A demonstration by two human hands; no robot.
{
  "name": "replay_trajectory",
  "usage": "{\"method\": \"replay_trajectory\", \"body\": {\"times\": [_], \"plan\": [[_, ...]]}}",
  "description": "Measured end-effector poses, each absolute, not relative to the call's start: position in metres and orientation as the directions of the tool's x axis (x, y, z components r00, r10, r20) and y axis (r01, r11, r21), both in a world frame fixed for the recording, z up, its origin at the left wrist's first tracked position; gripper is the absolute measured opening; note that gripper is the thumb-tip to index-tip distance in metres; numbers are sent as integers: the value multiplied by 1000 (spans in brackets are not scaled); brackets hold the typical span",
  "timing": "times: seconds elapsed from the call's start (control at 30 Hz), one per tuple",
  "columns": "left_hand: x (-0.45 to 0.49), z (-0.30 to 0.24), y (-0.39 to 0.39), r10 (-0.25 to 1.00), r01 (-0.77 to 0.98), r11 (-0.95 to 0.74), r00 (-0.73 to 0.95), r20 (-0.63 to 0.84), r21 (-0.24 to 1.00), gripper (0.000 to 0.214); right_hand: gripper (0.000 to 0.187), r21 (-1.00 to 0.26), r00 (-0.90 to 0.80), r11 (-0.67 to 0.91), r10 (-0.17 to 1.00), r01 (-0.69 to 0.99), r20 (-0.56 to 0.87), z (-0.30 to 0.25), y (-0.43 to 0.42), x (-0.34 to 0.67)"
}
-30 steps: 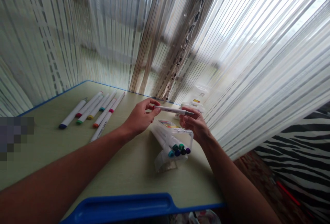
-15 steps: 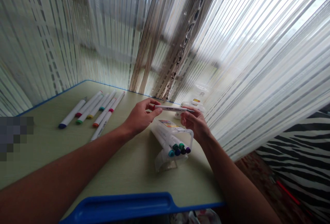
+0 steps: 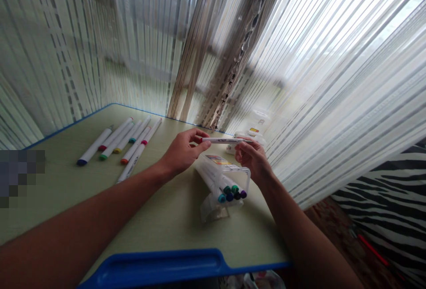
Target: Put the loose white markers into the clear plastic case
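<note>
A white marker [image 3: 222, 140] with a red end lies level between my two hands, above the table. My left hand [image 3: 184, 149] pinches its red end between thumb and fingers. The other end is gripped by the fingers of my right hand [image 3: 253, 156], which partly hide it. Just below them, a clear plastic case [image 3: 221, 164] lies on its side with its flap open. Several markers [image 3: 233, 193] with green, blue, purple and dark ends show in its mouth. To the left of my hands, several loose white markers [image 3: 116, 140] with coloured ends lie side by side.
The light table [image 3: 159, 235] has a blue edge and a blue tray [image 3: 159, 264] along its front. A second clear case [image 3: 249, 136] stands behind my right hand. Striped sheer curtains [image 3: 140, 49] hang along the back and right. Zebra-patterned fabric [image 3: 382, 191] is at the far right.
The marker has turned slightly between my fingers and now lies more level. My hands have barely shifted. The case and the loose markers stay in place.
</note>
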State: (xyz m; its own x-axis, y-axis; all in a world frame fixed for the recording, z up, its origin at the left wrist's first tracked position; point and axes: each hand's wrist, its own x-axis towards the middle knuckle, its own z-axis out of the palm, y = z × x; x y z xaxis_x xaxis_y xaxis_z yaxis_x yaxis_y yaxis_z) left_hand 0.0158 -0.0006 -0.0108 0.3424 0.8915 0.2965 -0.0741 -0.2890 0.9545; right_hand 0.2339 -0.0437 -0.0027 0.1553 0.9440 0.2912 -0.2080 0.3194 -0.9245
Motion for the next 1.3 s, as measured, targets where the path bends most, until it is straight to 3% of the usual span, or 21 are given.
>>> {"method": "replay_trajectory", "body": {"times": [0.43, 0.67, 1.3], "plan": [[15, -6, -7, 841, -140, -217, 475, 258, 966, 35, 25, -939, 47, 278, 960, -204, 275, -5, -47, 235], [15, -5, -7, 862, -260, -174, 427, 275, 950, 41, 25, -938, 43, 270, 963, -217, 267, -4, -47, 234], [16, -4, -7, 857, -232, -132, 462, 229, 964, 30, 24, -950, 21, 246, 969, -194, 247, -4, -48, 234]]}}
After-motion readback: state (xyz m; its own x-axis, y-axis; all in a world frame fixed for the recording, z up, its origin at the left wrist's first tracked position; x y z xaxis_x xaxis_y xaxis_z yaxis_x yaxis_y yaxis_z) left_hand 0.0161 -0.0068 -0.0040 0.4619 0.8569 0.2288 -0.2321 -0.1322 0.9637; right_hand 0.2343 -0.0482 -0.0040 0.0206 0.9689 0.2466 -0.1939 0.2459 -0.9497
